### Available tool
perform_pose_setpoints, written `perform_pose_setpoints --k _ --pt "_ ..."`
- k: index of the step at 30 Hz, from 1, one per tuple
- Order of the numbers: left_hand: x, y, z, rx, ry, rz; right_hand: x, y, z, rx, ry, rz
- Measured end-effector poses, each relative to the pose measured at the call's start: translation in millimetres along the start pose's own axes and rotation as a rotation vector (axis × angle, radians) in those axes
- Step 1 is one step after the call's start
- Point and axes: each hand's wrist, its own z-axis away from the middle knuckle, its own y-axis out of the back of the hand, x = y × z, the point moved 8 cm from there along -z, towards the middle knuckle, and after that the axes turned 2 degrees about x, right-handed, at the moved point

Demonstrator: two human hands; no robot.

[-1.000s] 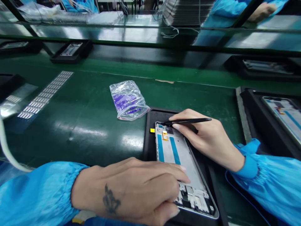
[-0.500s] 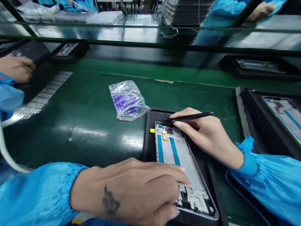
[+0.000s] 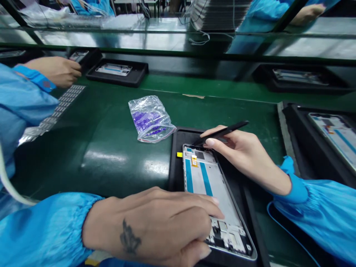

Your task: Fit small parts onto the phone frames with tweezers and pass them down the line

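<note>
A phone frame (image 3: 208,185) with two blue strips and a small orange tab lies in a black tray (image 3: 175,163) at the near middle. My left hand (image 3: 161,222) rests on the frame's near end, its fingers pressing it down. My right hand (image 3: 239,152) pinches black tweezers (image 3: 222,132) whose tip hovers just above the frame's far end.
A clear bag of purple parts (image 3: 151,118) lies on the green mat. A strip of small silver parts (image 3: 59,104) runs at the left. A co-worker's hand (image 3: 57,70) holds a tray at the far left, beside another tray (image 3: 118,72). More trays (image 3: 330,137) stand at the right.
A co-worker's arm has come in from the left and a tray with a frame now sits on the far belt. My right hand lifted the tweezers slightly.
</note>
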Motion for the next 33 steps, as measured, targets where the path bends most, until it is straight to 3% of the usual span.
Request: perform_pose_setpoints --k 22,33 --pt "0.6 1.0 -0.6 0.027 0.006 0.078 -1.0 4.2 1.8 0.012 0.000 0.050" --pt "-0.4 0.2 -0.7 0.007 -0.006 0.075 -13.3 -1.1 7.2 0.019 0.137 0.164"
